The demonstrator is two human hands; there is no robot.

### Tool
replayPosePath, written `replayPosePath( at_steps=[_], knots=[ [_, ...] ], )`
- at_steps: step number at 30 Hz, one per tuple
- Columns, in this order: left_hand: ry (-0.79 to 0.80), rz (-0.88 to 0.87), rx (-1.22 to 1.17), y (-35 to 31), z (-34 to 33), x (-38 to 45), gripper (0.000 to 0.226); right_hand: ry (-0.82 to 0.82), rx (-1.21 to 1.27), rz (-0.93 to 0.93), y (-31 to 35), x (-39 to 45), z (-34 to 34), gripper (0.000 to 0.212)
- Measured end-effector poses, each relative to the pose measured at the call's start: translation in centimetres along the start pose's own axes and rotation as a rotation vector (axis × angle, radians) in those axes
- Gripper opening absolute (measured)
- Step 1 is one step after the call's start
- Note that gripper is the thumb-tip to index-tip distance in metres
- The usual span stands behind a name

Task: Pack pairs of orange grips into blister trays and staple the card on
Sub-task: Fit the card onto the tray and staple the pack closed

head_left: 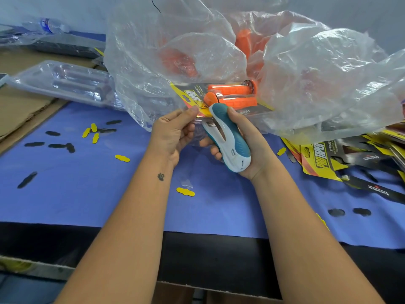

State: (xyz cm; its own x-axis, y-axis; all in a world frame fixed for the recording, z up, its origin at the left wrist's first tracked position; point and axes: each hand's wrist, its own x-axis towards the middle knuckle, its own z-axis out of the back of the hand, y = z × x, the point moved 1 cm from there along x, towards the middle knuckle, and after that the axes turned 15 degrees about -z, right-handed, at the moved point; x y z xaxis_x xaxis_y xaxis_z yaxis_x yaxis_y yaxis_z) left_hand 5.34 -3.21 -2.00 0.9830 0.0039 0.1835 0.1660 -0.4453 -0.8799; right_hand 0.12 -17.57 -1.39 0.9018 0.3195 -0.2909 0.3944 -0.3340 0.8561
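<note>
Gripping the stapler (228,139), the right hand (252,148) bites its nose over the card (192,95) at twelve o'clock, while the left hand (175,132) pinches the filled blister tray (232,95) steady above the counter (87,194), apparently for stapling.

Two hands are showing: the left hand (173,130) and the right hand (243,141), sharing one stapler (228,139) and one filled pack (221,99). Two orange grips (232,95) are sitting in it. One big plastic bag (219,51) is billowing behind. One water bottle (51,25) is lying far left. Six yellow cutouts (122,158) are dotting the blue cloth (87,183).
</note>
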Motion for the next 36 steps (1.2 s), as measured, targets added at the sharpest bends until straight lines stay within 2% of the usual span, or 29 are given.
replayPosePath(
  at_steps=[5,9,18,36],
  knots=[
    [0.024,-0.055,0.057,0.0,-0.3,-0.2,0.022,0.03,0.038,0.007,0.0,0.1,-0.3,0.046],
    [0.039,-0.08,0.09,0.0,-0.5,-0.3,0.016,0.001,0.03,0.014,0.0,0.4,-0.4,0.05],
    [0.053,-0.071,0.083,0.3,-0.3,-0.1,0.013,-0.021,0.033,0.005,0.2,0.8,-1.0,0.055],
    [-0.103,0.036,-0.075,1.2,-0.1,0.8,0.018,-0.115,0.027,-0.019,0.3,0.4,-1.4,0.044]
  ],
)
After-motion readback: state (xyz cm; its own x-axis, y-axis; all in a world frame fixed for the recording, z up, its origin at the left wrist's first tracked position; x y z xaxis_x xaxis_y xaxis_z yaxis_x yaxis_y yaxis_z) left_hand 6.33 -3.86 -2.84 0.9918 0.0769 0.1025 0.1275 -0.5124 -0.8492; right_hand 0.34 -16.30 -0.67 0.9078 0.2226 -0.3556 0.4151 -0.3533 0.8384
